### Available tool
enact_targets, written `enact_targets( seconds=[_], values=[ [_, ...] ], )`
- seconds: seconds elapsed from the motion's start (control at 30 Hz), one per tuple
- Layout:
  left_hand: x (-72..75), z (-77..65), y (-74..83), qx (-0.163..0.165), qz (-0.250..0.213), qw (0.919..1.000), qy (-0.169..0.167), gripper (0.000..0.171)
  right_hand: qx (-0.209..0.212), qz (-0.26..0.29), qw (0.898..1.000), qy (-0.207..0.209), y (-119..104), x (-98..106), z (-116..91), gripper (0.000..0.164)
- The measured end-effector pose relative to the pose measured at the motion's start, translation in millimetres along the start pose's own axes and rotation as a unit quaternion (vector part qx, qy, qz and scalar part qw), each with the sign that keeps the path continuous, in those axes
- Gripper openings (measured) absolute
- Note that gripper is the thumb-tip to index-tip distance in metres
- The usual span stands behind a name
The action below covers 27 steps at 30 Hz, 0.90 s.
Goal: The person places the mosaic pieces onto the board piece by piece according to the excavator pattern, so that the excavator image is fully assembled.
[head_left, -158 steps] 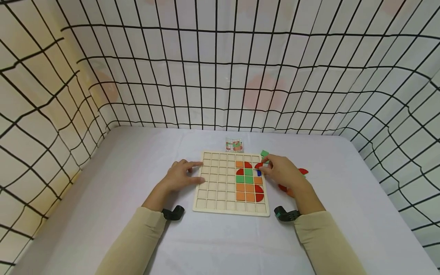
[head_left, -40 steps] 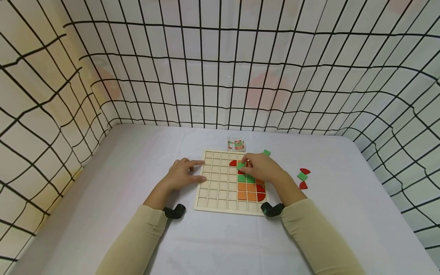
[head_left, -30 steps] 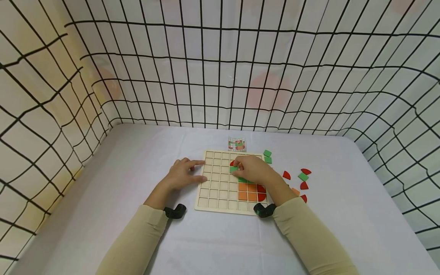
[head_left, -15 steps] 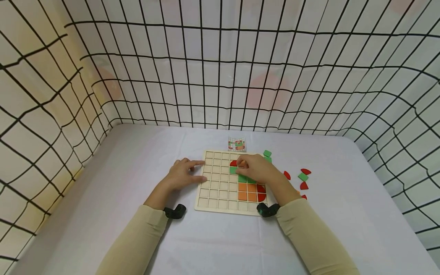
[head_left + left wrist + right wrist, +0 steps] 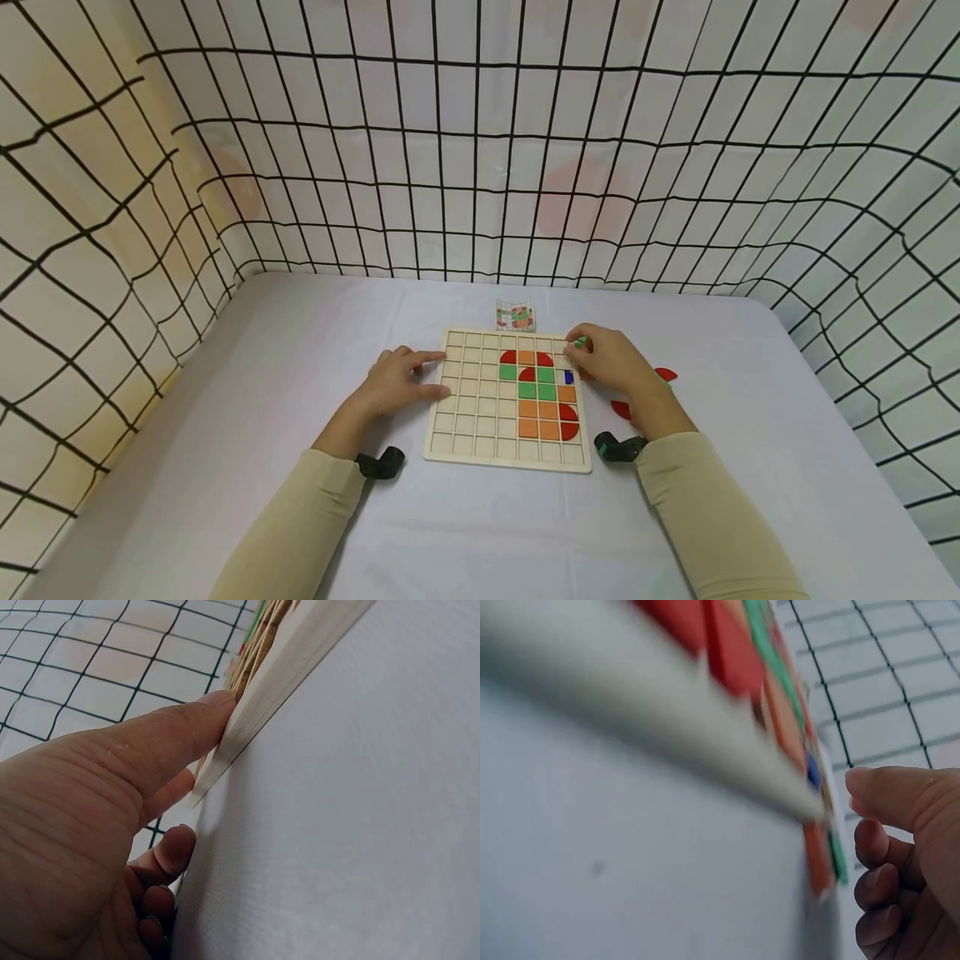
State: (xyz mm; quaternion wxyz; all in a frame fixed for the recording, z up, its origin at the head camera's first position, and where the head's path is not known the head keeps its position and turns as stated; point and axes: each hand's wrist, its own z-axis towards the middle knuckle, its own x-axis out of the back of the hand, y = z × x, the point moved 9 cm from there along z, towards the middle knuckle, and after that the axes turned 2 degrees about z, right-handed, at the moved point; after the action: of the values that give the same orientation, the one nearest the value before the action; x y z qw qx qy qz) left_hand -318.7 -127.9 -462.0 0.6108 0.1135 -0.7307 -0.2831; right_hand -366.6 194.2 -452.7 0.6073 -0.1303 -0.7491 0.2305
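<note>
A square wooden grid board [image 5: 474, 417] lies on the white cloth. Along its left edge, my left hand [image 5: 390, 385] rests its thumb and index finger; the left wrist view shows the thumb [image 5: 187, 724] against the board's side. My right hand [image 5: 611, 358] is at the top right corner, thumb and index finger around a green square tile [image 5: 580, 342] seen in the gap between them. Nothing shows in its grip in the right wrist view, where its other fingers [image 5: 877, 889] are curled. Red quarter-rounds [image 5: 509, 357], orange tiles [image 5: 528, 408], green tiles [image 5: 545, 392] and a blue piece [image 5: 568, 377] fill cells.
A small printed pattern card [image 5: 515, 316] lies beyond the board's top edge. Loose red pieces [image 5: 665, 374] lie right of the board, partly hidden by the right arm. Black wire mesh [image 5: 480, 133] stands before pale cloth behind and at both sides.
A green tile and a red quarter-round now sit in the leftmost filled column near the top. My right hand has moved right, off those cells, to the top right corner. The left hand stays put.
</note>
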Motion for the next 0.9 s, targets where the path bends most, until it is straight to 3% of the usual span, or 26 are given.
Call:
enact_targets(
  seconds=[0.17, 0.33, 0.9],
  values=[
    [1.3, -0.5, 0.1, -0.001, -0.001, 1.0, 0.005, 0.068, -0.011, -0.018, 1.0, 0.011, 19.9, 6.3, 0.8, 0.033],
    [0.1, 0.8, -0.6, -0.003, 0.001, 1.0, 0.005, 0.068, -0.028, 0.011, 1.0, -0.006, 30.0, 7.9, 0.1, 0.036],
    [-0.1, 0.9, -0.6, 0.003, 0.003, 1.0, 0.005, 0.068, -0.042, 0.019, 0.999, -0.018, 34.8, 7.3, -2.8, 0.04]
  ],
)
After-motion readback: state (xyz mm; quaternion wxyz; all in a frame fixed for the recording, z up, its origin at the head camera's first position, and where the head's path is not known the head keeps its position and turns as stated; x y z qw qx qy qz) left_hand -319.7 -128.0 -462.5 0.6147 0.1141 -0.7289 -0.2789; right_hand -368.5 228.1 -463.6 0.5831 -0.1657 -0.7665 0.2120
